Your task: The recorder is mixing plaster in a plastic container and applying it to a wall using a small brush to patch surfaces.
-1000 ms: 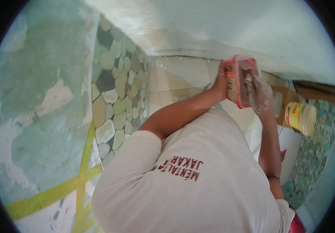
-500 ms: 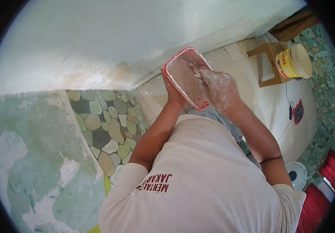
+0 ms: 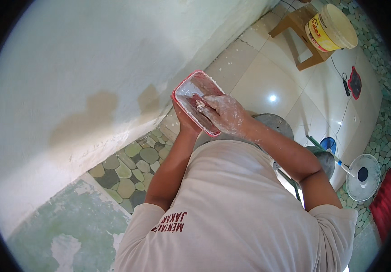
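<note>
Left grip (image 3: pixel 185 119): clamped on red-rimmed tub (image 3: pixel 187 89). Right grip (image 3: pixel 228 113): white-smeared, fingers bent inside the tub; cannot tell whether it pinches anything. Left of tub: pale wall (image 3: pixel 91 54), shadowed. Right of tub: glossy tiled floor (image 3: pixel 263 79). Below-left: pebble-patterned strip (image 3: pixel 148 155). Upper right, well apart: brown stool (image 3: pixel 299 19) bearing yellow-labelled pail (image 3: pixel 331 28). Lower right: white fan (image 3: pixel 363 175).

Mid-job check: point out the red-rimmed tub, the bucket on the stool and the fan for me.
Tub (image 3: pixel 206 83): head view, on its inside wall near the far end.
Bucket (image 3: pixel 319 33): head view, on the yellow part of its side.
Fan (image 3: pixel 363 174): head view, on the dark hub.
</note>
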The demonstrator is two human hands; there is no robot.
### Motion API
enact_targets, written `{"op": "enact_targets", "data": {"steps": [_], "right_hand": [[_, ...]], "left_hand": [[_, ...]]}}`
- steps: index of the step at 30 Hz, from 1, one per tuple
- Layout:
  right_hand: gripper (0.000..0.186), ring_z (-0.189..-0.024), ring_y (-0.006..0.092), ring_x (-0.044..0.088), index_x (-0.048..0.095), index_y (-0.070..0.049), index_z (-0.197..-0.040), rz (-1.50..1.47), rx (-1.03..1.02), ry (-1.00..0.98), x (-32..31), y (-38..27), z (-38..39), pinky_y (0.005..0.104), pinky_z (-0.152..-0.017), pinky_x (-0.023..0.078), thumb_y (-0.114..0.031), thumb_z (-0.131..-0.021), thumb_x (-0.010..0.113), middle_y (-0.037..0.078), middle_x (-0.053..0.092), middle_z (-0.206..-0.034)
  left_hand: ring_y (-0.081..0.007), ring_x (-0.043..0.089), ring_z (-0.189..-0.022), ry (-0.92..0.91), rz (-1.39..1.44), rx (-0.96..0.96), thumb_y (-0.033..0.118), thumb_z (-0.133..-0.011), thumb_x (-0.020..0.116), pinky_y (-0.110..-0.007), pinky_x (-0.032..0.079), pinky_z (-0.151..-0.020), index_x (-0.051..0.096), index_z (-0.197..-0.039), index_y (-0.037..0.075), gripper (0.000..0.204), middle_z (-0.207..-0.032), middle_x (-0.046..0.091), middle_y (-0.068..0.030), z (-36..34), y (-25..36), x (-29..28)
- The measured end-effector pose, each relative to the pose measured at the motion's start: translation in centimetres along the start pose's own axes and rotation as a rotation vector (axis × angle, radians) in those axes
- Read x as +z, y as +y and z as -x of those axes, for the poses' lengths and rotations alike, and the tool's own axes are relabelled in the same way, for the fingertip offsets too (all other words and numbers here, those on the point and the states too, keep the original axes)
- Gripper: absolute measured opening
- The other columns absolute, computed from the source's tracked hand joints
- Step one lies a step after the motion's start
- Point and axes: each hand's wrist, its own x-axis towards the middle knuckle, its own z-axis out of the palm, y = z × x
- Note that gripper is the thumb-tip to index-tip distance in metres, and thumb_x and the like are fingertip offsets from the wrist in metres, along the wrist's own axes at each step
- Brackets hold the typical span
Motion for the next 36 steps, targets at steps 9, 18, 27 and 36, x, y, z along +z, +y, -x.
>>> {"op": "enact_targets", "data": {"steps": [9, 18, 27, 36], "right_hand": [[0.021, -0.070, 0.0154, 0.056, 0.061, 0.003, -0.108, -0.228, 0.217, 0.040, -3.6, 4.3, -0.9, 0.0334, -0.066, 0.048, -0.011, -0.092, 0.058, 0.017, 0.062, -0.085], [0.023, -0.083, 0.0079, 0.051, 0.059, 0.003, -0.114, -0.412, 0.367, 0.144, -0.9, 6.2, -0.4, 0.0273, -0.072, 0.048, -0.009, -0.094, 0.056, 0.003, 0.061, -0.091], [0.022, -0.064, 0.0255, 0.055, 0.059, 0.002, -0.108, -0.491, 0.482, 0.390, 1.8, 19.3, -0.9, 0.0363, -0.065, 0.048, -0.007, -0.088, 0.057, 0.021, 0.060, -0.081], [0.016, -0.068, 0.0146, 0.053, 0.061, 0.003, -0.103, -0.622, 0.541, 0.595, 4.3, 36.6, -1.5, 0.0292, -0.067, 0.047, -0.001, -0.089, 0.057, 0.014, 0.061, -0.079]], "left_hand": [[-0.0291, 0.056, -0.117, -0.162, -0.009, -0.235, 0.069, -0.091, 0.034, -0.047, 0.047, -0.098, 0.047, -0.136, 0.012, 0.073, -0.130, 0.056, -0.0103, -5.8, -0.6, 1.8], [-0.0338, 0.055, -0.120, -0.050, 0.037, -0.526, 0.064, -0.088, 0.044, -0.051, 0.044, -0.101, 0.044, -0.139, 0.012, 0.073, -0.134, 0.054, -0.0131, -8.7, -1.4, -2.1], [-0.0342, 0.053, -0.121, -0.055, -0.024, -0.720, 0.074, -0.089, 0.033, -0.052, 0.041, -0.104, 0.044, -0.139, 0.009, 0.083, -0.135, 0.052, -0.0147, -18.0, -8.8, -7.1], [-0.0312, 0.056, -0.118, -0.241, 0.012, -0.708, 0.053, -0.097, 0.034, -0.048, 0.047, -0.101, 0.042, -0.140, 0.006, 0.064, -0.133, 0.054, -0.0157, -28.9, -21.0, -17.3]]}}
